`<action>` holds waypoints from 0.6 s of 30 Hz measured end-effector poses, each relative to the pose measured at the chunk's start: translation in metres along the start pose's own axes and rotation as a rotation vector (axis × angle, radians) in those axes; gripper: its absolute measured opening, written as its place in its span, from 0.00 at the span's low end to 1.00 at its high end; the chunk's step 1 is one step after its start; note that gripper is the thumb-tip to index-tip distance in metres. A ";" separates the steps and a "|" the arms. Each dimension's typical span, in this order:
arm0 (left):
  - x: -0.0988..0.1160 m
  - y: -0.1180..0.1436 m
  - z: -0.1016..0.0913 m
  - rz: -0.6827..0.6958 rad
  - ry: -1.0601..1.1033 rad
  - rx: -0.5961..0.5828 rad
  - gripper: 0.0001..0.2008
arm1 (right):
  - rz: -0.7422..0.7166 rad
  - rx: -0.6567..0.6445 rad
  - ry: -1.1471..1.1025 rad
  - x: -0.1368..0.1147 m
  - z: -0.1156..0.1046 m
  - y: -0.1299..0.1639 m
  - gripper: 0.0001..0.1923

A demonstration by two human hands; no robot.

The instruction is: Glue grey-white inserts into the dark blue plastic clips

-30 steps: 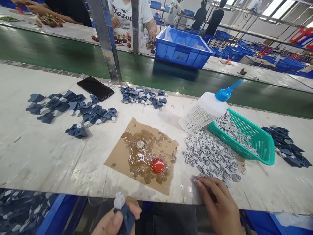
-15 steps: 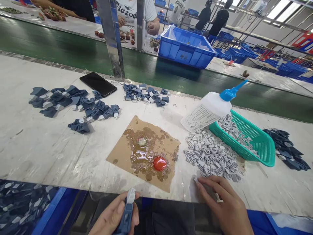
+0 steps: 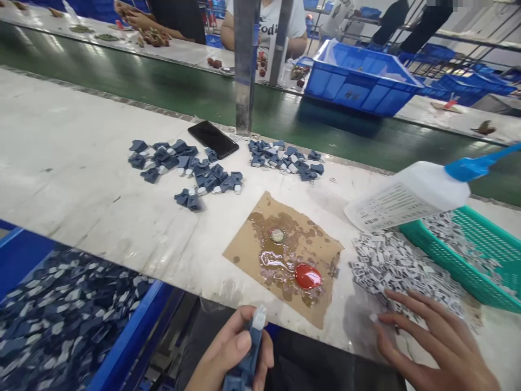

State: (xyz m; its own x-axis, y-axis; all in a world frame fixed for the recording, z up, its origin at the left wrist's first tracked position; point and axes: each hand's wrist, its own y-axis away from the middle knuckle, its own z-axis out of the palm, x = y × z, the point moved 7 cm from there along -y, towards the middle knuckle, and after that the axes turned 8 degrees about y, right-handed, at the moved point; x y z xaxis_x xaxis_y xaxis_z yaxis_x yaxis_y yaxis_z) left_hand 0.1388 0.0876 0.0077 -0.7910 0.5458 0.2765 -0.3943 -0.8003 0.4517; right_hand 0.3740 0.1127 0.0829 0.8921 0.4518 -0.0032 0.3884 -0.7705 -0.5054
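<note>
My left hand [image 3: 234,350] is wrapped round a dark blue plastic part [image 3: 243,365] with a light grey tip [image 3: 259,315] pointing up. My right hand [image 3: 437,339] hovers at the near edge of a heap of small grey plastic pieces [image 3: 391,266]. Its thumb and forefinger pinch a small pale piece [image 3: 373,317], while the other fingers are spread. Between and beyond the hands lies a brown cardboard sheet [image 3: 248,247] wet with clear liquid. A glossy red disc [image 3: 308,276] and a small pale round cap [image 3: 277,235] sit on it.
A white bottle with blue nozzle [image 3: 411,193] leans over a green basket [image 3: 488,233] of grey pieces. Blue parts lie in groups [image 3: 207,176] near a phone [image 3: 214,138]. A blue bin [image 3: 122,342] of parts stands below left. Beyond the green belt [image 3: 163,81], people sit working.
The view has turned left, so the table's things appear further right. Both hands keep their pieces; the right hand's outer fingers have spread over the grey heap.
</note>
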 end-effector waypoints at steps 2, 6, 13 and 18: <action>0.000 -0.003 -0.004 0.004 0.033 0.018 0.14 | 0.038 0.011 -0.033 -0.005 -0.006 -0.009 0.05; 0.000 -0.001 -0.009 0.015 0.046 0.041 0.16 | 0.015 0.019 -0.086 -0.031 -0.011 -0.041 0.04; -0.008 0.010 -0.023 -0.065 0.147 0.141 0.15 | -0.162 -0.040 -0.069 -0.059 0.009 -0.089 0.01; 0.001 0.014 -0.015 -0.062 0.123 0.125 0.15 | -0.183 -0.114 -0.064 -0.057 0.018 -0.094 0.04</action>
State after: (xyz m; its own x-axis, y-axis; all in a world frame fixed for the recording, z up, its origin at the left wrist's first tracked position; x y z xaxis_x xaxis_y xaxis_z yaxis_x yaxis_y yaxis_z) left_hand 0.1250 0.0733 0.0017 -0.8208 0.5531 0.1427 -0.3895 -0.7247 0.5685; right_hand 0.2826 0.1672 0.1152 0.7895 0.6134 0.0225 0.5688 -0.7174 -0.4023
